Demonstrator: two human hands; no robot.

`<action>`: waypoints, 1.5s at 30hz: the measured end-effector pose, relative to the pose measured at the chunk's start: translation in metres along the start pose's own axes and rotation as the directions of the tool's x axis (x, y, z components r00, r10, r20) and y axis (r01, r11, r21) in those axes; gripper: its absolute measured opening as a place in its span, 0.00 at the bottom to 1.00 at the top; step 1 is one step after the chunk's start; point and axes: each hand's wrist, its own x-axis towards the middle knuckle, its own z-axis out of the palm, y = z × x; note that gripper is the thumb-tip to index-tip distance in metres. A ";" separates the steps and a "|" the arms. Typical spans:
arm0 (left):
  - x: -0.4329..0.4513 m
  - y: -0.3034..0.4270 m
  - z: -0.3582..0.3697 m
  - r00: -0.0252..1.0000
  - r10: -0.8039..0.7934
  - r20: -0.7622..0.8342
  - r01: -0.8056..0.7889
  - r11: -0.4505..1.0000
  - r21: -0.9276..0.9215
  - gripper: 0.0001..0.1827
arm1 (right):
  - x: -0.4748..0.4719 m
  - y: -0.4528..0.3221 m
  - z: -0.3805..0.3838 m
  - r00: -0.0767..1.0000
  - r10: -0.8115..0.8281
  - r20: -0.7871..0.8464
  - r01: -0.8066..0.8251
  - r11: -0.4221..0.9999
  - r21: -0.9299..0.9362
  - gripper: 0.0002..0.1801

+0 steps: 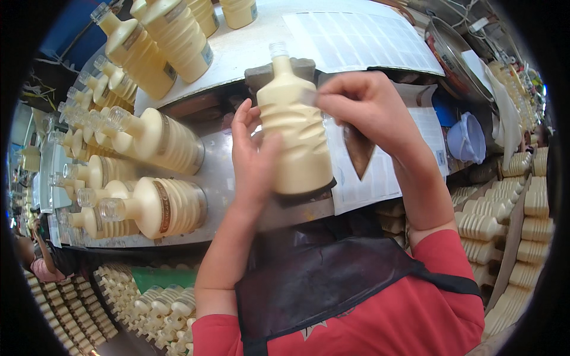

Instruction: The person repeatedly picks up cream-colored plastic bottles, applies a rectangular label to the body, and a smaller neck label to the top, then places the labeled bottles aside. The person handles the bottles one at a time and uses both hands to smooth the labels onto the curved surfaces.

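Observation:
A cream-coated glass bottle (298, 147) with a clear threaded neck lies or leans before me, its ridged body between my hands and its base towards me on a dark edge. My left hand (254, 155) is at the bottle's left side, blurred, with its fingers apart; whether it touches the glass cannot be told. My right hand (360, 104) pinches a small, blurred translucent piece (308, 95) at the bottle's upper right side. A brown pointed tool or blade (358, 149) shows below my right palm. A grey block (258, 75) is behind the bottle's neck.
Several labelled cream bottles (171, 207) stand on the metal worktop (218, 164) at left, others on the white board (236, 49). Label sheets (369, 40) lie at the back and right. A lilac bucket (466, 139) is at right. Stacked bottles (483, 222) fill both lower sides. Another person (44, 262) is far left.

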 end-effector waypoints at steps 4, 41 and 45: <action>0.017 0.009 0.005 0.995 0.005 -0.104 -0.011 0.998 -0.056 0.30 | 0.041 0.023 0.015 0.991 0.114 0.076 -0.114 0.993 0.002 0.11; 0.047 -0.007 0.009 0.986 -0.101 -0.132 0.088 0.991 -0.101 0.17 | 0.036 0.102 0.029 0.989 0.145 0.040 -0.146 0.860 0.488 0.26; 0.047 -0.009 0.009 0.984 -0.107 -0.141 0.091 0.989 -0.115 0.16 | 0.036 0.107 0.031 0.991 0.128 0.032 -0.128 0.865 0.485 0.26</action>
